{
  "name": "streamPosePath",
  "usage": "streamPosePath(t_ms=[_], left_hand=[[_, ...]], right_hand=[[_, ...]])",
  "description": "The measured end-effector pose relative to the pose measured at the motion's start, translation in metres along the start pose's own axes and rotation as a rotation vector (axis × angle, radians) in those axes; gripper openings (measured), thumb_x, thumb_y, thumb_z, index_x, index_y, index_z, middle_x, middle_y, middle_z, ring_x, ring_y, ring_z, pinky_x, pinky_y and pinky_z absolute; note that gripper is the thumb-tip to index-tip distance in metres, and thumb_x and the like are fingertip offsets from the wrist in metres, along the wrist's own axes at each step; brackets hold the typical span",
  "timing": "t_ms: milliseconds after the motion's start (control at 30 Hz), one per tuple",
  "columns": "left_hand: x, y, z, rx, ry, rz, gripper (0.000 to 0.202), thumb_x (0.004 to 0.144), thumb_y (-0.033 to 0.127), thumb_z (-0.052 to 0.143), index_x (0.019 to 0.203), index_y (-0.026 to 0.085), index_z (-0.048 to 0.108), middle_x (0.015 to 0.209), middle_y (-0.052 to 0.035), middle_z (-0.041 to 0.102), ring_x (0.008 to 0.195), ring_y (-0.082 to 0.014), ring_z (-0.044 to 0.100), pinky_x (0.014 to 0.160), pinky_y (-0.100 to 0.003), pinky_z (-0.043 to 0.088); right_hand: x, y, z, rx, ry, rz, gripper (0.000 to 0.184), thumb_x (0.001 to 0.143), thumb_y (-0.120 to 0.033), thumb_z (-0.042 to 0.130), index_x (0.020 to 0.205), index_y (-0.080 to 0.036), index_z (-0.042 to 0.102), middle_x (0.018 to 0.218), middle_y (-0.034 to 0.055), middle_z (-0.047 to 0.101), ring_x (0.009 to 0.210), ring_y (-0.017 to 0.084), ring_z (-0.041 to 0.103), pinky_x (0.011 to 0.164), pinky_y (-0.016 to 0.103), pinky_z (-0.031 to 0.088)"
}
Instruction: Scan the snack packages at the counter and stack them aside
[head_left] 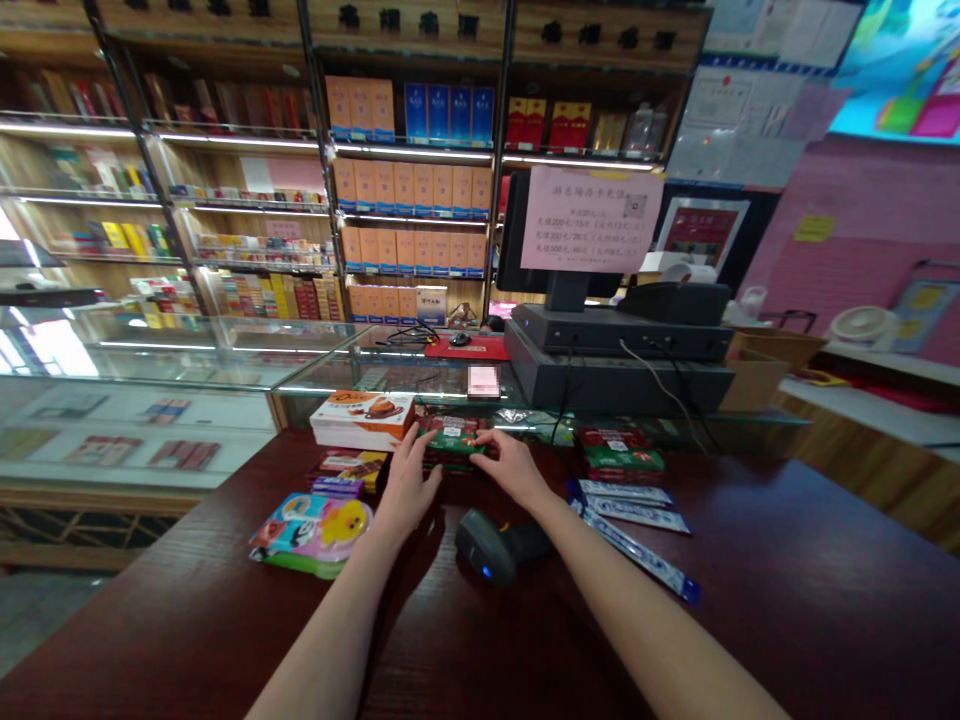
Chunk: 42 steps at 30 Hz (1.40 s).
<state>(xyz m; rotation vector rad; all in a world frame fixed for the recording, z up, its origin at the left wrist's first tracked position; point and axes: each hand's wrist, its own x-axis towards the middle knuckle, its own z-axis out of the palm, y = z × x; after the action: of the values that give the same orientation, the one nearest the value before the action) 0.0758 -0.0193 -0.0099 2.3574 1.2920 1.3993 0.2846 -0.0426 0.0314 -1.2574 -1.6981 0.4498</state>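
Observation:
Both my hands reach across a dark red wooden counter [757, 600]. My left hand [409, 480] has its fingers spread beside a small stack of green and red packets [454, 435], and my right hand [514, 465] has its fingertips at the stack's right edge. Neither visibly grips it. Left of my left hand lie a white and orange cake box [362, 420] and a colourful pouch with a yellow duck [311, 535]. A black barcode scanner [495, 545] lies below my right hand. Further right are red-green packets [619, 450] and blue-white strip packets [634, 520].
A glass display case [187, 350] runs behind and left of the counter. A blurred phone [484, 381] lies on the glass. A black till with a monitor [619, 340] stands to the right. Stocked shelves [412, 190] fill the back wall.

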Motion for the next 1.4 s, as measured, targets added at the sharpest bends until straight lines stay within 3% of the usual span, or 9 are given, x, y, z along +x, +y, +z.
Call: streamPosePath(t_ms=[300,433,733,1000,1400], left_hand=[[-0.002,-0.006,0.003,0.218,-0.051,0.035,0.047,0.085,0.018,0.057,0.132,0.017,0.057,0.150,-0.0171,0.045,0.139,-0.0315,0.045,0.117,-0.055,0.036],[-0.003,0.004,-0.004,0.349,-0.099,0.034,0.052,0.085,0.019,0.057,0.137,0.019,0.054,0.149,-0.0152,0.048,0.139,-0.0326,0.043,0.118,-0.059,0.029],[0.000,0.028,-0.019,0.503,-0.124,0.010,0.054,0.085,0.021,0.060,0.139,0.022,0.055,0.133,-0.0143,0.056,0.127,-0.0320,0.048,0.112,-0.052,0.036],[0.001,0.028,-0.020,0.484,-0.132,-0.040,0.063,0.088,0.022,0.057,0.149,0.019,0.041,0.136,-0.0120,0.059,0.130,-0.0310,0.046,0.116,-0.053,0.030],[0.000,0.027,-0.019,0.478,-0.140,-0.065,0.061,0.086,0.022,0.059,0.145,0.018,0.045,0.139,-0.0119,0.058,0.132,-0.0319,0.047,0.116,-0.055,0.029]], right_hand=[[0.007,0.010,0.012,-0.140,-0.041,-0.098,0.018,0.079,-0.015,0.065,0.096,-0.022,0.065,0.109,0.0050,0.073,0.106,0.023,0.068,0.098,0.039,0.048],[0.009,0.012,0.016,-0.162,-0.045,-0.107,0.018,0.081,-0.013,0.063,0.096,-0.022,0.065,0.107,0.0042,0.073,0.105,0.022,0.068,0.097,0.038,0.048],[0.013,0.011,0.017,-0.220,-0.046,-0.100,0.020,0.083,-0.012,0.063,0.099,-0.024,0.065,0.108,0.0030,0.072,0.104,0.021,0.067,0.097,0.036,0.048],[0.016,0.007,0.019,-0.267,-0.055,-0.083,0.019,0.084,-0.013,0.063,0.100,-0.024,0.065,0.107,0.0036,0.072,0.103,0.022,0.067,0.094,0.036,0.049],[0.017,0.008,0.019,-0.296,-0.062,-0.069,0.021,0.085,-0.014,0.065,0.103,-0.024,0.065,0.111,0.0043,0.073,0.107,0.023,0.066,0.096,0.037,0.048]])
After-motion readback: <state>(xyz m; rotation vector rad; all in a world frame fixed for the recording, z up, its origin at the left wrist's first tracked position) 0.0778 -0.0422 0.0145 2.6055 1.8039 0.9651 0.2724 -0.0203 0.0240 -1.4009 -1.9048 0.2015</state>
